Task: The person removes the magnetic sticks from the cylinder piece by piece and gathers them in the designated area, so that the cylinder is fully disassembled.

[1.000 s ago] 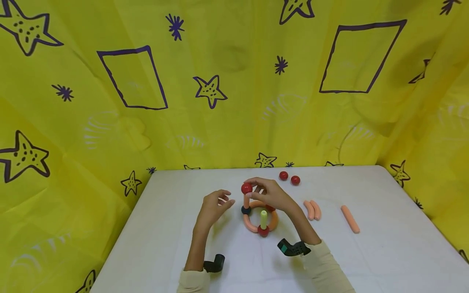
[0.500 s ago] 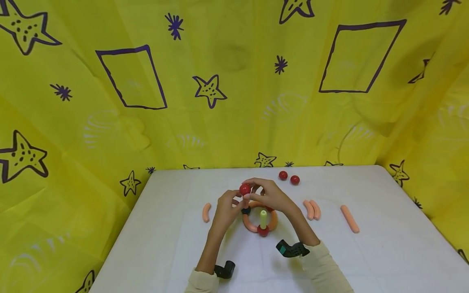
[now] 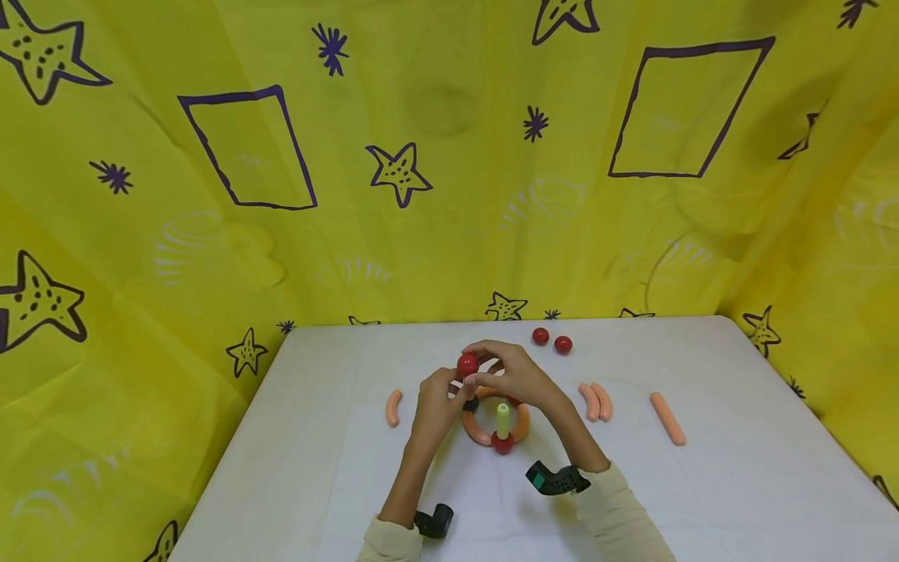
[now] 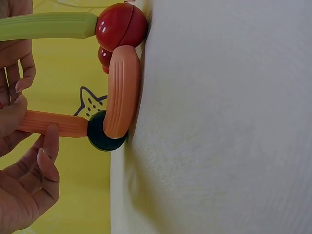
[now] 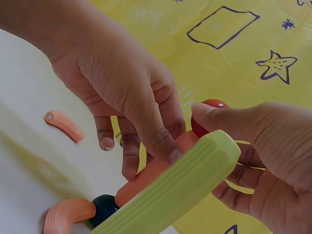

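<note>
A ring of curved orange pieces (image 3: 477,431) joined by balls lies on the table. From its dark ball (image 4: 105,132) rises a straight orange stick (image 4: 68,124) with a red ball (image 3: 467,364) at its top. My left hand (image 3: 437,406) pinches this stick below the ball, thumb on its near side in the right wrist view. My right hand (image 3: 516,373) grips the red ball between thumb and fingers (image 5: 229,119). A light green stick (image 3: 502,421) stands upright in another red ball (image 3: 502,443) at the ring's near side.
Two loose red balls (image 3: 541,336) lie at the back of the table. To the right are two curved orange pieces (image 3: 595,402) side by side and a straight orange stick (image 3: 667,418). One curved orange piece (image 3: 393,407) lies left. A yellow patterned curtain (image 3: 449,234) surrounds the table.
My left hand has moved right and taken hold of the orange stick, uncovering the curved piece at left. My right hand keeps its grip on the red ball, which sits slightly lower.
</note>
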The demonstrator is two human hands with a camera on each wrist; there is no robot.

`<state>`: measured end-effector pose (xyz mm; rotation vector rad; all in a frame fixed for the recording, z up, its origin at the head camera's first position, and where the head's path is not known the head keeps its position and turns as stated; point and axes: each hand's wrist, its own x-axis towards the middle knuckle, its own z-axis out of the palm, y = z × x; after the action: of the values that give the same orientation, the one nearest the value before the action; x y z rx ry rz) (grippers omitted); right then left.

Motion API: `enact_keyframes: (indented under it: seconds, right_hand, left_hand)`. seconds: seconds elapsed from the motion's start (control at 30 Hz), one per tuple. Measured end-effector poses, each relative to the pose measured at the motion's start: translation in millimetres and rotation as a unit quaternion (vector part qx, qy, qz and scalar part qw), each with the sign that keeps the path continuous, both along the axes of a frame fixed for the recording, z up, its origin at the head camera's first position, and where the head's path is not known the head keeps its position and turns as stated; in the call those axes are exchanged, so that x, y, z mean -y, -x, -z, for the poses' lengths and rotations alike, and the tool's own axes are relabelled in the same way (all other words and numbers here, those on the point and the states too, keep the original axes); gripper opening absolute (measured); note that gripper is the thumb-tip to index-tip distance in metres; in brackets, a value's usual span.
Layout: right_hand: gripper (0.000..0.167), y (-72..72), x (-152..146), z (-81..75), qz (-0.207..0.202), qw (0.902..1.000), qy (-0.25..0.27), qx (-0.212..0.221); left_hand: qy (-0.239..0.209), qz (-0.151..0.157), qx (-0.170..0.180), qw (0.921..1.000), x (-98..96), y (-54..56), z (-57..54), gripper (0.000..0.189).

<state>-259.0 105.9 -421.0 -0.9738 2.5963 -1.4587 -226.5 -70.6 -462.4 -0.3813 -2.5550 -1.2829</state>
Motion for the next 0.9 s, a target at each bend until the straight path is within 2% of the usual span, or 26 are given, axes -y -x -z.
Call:
enact_keyframes:
  seconds: [0.33, 0.9]
  right_hand:
    - [0.036, -0.7, 2.2, -0.4, 0.013, 0.9999, 0.002, -0.007]
    - [0.036, -2.5, 5.4, -1.8, 0.02, 0.9995, 0.001, -0.024]
  left_hand:
    - [0.01, -0.003, -0.013, 0.9999, -0.2, 0.8, 0.6, 0.024]
    - [-0.002, -0.001, -0.028, 0.9996, 1.2, 0.9, 0.6, 0.029]
